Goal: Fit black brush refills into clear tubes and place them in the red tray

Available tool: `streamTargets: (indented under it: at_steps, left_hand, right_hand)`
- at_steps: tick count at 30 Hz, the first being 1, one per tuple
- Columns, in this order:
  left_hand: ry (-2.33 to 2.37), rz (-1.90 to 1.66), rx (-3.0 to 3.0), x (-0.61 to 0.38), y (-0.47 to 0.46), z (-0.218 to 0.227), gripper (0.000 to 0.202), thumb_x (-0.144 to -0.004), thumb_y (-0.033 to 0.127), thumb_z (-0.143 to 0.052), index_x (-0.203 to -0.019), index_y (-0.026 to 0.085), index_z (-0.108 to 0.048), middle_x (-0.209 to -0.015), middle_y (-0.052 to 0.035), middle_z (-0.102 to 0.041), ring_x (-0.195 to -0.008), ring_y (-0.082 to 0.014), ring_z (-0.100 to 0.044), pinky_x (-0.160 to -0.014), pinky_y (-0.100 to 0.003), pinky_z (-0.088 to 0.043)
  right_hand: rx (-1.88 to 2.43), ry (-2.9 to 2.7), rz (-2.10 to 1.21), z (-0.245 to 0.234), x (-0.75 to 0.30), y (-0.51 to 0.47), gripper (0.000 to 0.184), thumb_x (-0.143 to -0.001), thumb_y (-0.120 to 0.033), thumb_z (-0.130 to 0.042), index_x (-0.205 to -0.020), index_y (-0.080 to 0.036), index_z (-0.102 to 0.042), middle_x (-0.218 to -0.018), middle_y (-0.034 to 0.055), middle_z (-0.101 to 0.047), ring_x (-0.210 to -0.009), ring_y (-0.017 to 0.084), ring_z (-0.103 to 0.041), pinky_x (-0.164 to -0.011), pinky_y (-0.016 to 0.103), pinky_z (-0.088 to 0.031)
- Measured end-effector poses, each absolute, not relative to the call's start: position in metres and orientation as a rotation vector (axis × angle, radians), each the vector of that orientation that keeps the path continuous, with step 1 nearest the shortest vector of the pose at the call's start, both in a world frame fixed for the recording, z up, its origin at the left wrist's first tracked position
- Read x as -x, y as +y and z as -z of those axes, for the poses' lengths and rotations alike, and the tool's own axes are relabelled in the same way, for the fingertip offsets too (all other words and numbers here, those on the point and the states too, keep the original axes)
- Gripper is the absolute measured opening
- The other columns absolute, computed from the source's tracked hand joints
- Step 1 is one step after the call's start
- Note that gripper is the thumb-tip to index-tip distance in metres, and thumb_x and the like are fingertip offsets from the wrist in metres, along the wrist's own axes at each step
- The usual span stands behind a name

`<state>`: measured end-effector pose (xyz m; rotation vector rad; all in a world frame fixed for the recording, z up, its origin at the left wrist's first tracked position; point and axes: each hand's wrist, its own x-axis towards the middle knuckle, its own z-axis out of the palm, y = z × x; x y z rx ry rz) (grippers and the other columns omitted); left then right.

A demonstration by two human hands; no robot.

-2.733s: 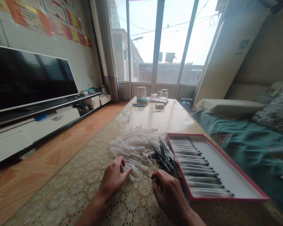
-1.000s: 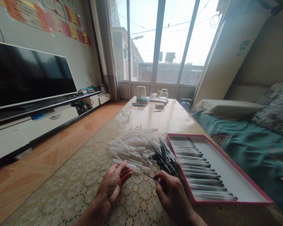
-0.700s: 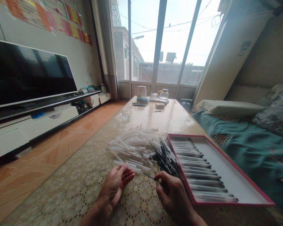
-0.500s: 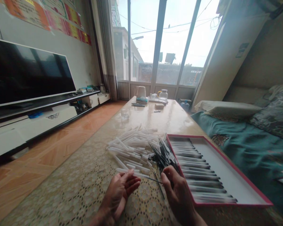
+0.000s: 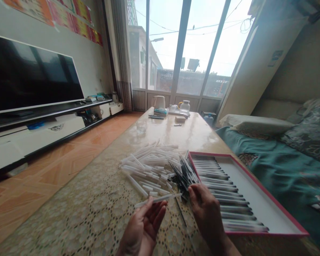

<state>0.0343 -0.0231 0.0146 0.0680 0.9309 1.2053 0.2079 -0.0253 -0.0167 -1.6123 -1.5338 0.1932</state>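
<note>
My left hand (image 5: 145, 227) is palm up near the table's front edge, with a white pen barrel (image 5: 157, 200) held across its fingertips. My right hand (image 5: 206, 213) sits just to the right, its fingertips touching the near end of the pile of thin black refills (image 5: 185, 174). One loose black refill (image 5: 180, 212) lies on the table between my hands. A heap of white pen barrels (image 5: 149, 165) lies beyond my left hand. To the right, a red-edged box (image 5: 258, 199) holds a row of finished pens (image 5: 216, 188).
The long table (image 5: 176, 135) has a lace-pattern cover at my end and a glass, a kettle and a jar at the far end. A teal-covered sofa (image 5: 282, 167) runs along the right. A TV on a low stand stands at the left across an orange floor.
My left hand lifted a white barrel from the heap and turned palm up. The refill my right hand pinched went into the barrel, and that hand reached forward to the refill pile.
</note>
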Motion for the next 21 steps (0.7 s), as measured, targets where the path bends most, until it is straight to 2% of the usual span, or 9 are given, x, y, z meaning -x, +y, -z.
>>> streamTargets:
  at_steps: [2,5,16,21]
  left_hand:
    - [0.925,-1.210,-0.038,-0.031,-0.021,-0.016,0.018,-0.084,0.006,-0.048,-0.072,0.007,-0.061,-0.066,-0.0146,-0.072,-0.061,-0.0170,-0.071,-0.060,-0.024,-0.059]
    - [0.908,-1.222,-0.028,-0.028,-0.019,-0.015,0.020,-0.085,0.007,-0.048,-0.071,0.006,-0.062,-0.067,-0.0158,-0.073,-0.060,-0.0173,-0.071,-0.060,-0.024,-0.059]
    - [0.968,-1.277,-0.136,-0.028,-0.017,-0.005,0.020,-0.083,0.006,-0.050,-0.066,0.009,-0.061,-0.064,-0.0144,-0.073,-0.060,-0.0179,-0.071,-0.062,-0.028,-0.059]
    - [0.983,-1.263,-0.177,-0.029,-0.017,-0.003,0.019,-0.083,0.007,-0.051,-0.066,0.010,-0.059,-0.064,-0.0133,-0.073,-0.060,-0.0174,-0.070,-0.064,-0.028,-0.059]
  right_hand:
    - [1.678,-1.728,-0.077,0.015,-0.210,-0.024,0.017,-0.087,-0.023,-0.045,-0.074,-0.020,-0.055,-0.076,0.0040,-0.055,-0.075,0.020,-0.051,-0.070,0.031,-0.037]
    - [1.815,-1.883,0.027,0.013,-0.206,-0.025,0.015,-0.083,-0.015,-0.047,-0.074,-0.021,-0.057,-0.079,0.0046,-0.055,-0.081,0.022,-0.051,-0.075,0.034,-0.035]
    - [1.906,-1.954,0.102,0.011,-0.203,-0.027,0.014,-0.078,-0.011,-0.051,-0.074,-0.022,-0.057,-0.082,0.0047,-0.057,-0.082,0.023,-0.051,-0.074,0.035,-0.036]
    - [1.647,-1.851,-0.085,0.014,-0.203,-0.028,0.016,-0.087,-0.015,-0.041,-0.083,-0.021,-0.055,-0.081,0.0046,-0.059,-0.079,0.021,-0.054,-0.071,0.032,-0.040]
